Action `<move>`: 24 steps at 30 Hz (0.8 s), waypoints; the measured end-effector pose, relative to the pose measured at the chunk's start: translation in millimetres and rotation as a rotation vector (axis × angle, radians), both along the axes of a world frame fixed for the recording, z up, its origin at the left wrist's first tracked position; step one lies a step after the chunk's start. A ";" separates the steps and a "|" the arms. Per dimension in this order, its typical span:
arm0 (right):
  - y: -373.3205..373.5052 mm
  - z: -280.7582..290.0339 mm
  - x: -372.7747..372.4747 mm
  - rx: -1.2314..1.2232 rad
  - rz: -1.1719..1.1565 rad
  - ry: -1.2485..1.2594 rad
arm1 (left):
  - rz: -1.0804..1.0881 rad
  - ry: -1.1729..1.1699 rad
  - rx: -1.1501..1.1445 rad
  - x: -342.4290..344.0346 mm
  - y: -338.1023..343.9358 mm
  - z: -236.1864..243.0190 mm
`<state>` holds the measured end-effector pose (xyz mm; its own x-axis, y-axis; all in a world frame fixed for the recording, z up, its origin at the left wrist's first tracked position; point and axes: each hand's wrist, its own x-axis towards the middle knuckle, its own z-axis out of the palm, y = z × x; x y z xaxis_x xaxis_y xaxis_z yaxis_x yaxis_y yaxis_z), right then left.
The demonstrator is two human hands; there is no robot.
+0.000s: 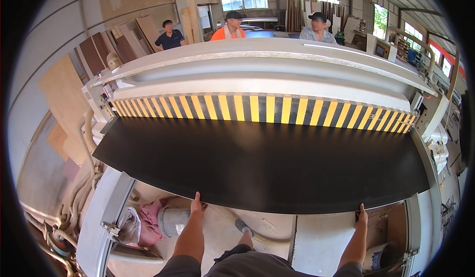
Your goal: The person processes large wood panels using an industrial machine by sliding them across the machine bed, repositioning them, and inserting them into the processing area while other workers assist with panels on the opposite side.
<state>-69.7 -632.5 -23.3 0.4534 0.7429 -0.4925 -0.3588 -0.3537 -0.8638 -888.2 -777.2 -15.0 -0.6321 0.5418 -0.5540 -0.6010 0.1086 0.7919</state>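
Observation:
A large black board (262, 165) lies flat across the machine in front of me, its far edge up against the yellow-and-black striped guard (255, 108). My left hand (197, 204) grips the near edge left of the middle, thumb upright at the rim and fingers mostly hidden beneath. Farther right, my right hand (362, 214) holds the same edge in a like way, the thumb showing and the other fingers largely out of sight under the board. The board reaches toward the side rails at both ends.
Above the guard runs the machine's long pale beam (277, 54). A left rail (116, 205) flanks me. Below the board are a grey bucket (173, 221) and a pink cloth (150, 222). Hoses (79, 193) hang at the left. Three people stand behind the machine, near leaning boards (101, 52).

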 end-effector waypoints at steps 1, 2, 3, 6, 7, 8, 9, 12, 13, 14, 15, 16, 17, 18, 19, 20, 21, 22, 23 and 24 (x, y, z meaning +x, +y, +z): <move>0.3 -0.1 1.0 0.001 -0.002 -0.001 | -0.004 -0.004 0.002 -0.8 0.1 -1.1; 0.9 -0.3 1.9 -0.006 0.002 0.008 | -0.006 -0.005 0.003 -1.3 0.8 -2.4; 1.0 -0.3 3.2 -0.014 0.006 0.016 | -0.003 0.000 0.003 -1.4 1.5 -4.0; 1.1 0.6 -0.4 -0.016 0.002 0.014 | -0.011 0.003 0.007 -6.2 -0.2 -8.7; 1.6 0.8 -0.4 -0.017 0.002 0.014 | -0.025 -0.003 0.012 -7.3 -0.7 -10.3; 2.3 0.9 -0.8 -0.036 -0.008 -0.002 | -0.024 -0.003 0.011 -8.2 -0.9 -11.9; 3.2 0.6 -1.4 -0.056 -0.018 -0.018 | -0.019 0.004 0.013 -9.3 -1.3 -13.4; 4.9 -2.7 -2.4 -0.030 -0.019 0.015 | -0.008 0.023 0.012 -9.4 -2.8 -14.2; 4.8 -5.9 2.3 -0.029 -0.023 0.010 | -0.005 0.032 0.014 -7.4 -0.9 -13.7; 3.6 -10.0 9.7 -0.007 -0.016 0.014 | -0.012 0.025 0.015 -3.8 2.3 -12.3; 2.0 -13.2 17.9 0.015 -0.009 0.018 | -0.015 0.020 0.016 -0.1 5.4 -10.9; 3.5 -12.2 12.3 0.013 -0.002 0.022 | -0.004 0.025 0.013 -1.6 2.7 -9.4; 4.3 -11.1 6.9 0.006 -0.005 0.024 | 0.002 0.029 0.011 -3.1 0.3 -8.0; 5.2 -9.7 1.7 -0.001 -0.008 0.026 | 0.001 0.019 -0.002 -4.6 -1.9 -6.5; 4.8 -9.0 2.5 0.000 -0.009 0.025 | -0.005 0.005 -0.013 -4.7 -1.7 -6.1; 3.9 -8.4 3.6 0.004 -0.003 0.027 | -0.006 0.005 -0.012 -4.7 -1.6 -5.7; 3.2 -7.8 4.9 0.008 0.002 0.030 | -0.014 -0.002 -0.001 -4.8 -1.6 -5.2; 2.5 -8.0 7.6 0.009 0.000 0.029 | -0.024 -0.010 0.010 -4.2 -0.9 -5.1; 2.1 -8.3 10.3 0.008 0.020 0.031 | -0.027 -0.011 0.011 -3.2 -0.1 -5.0; 1.3 -8.9 12.9 0.008 0.039 0.033 | -0.029 -0.010 0.010 -2.2 0.5 -5.0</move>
<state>-56.8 -631.1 -32.3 0.4070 0.7637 -0.5012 -0.3735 -0.3616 -0.8543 -890.4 -776.7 -20.0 -0.6106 0.5655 -0.5544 -0.6054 0.1180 0.7871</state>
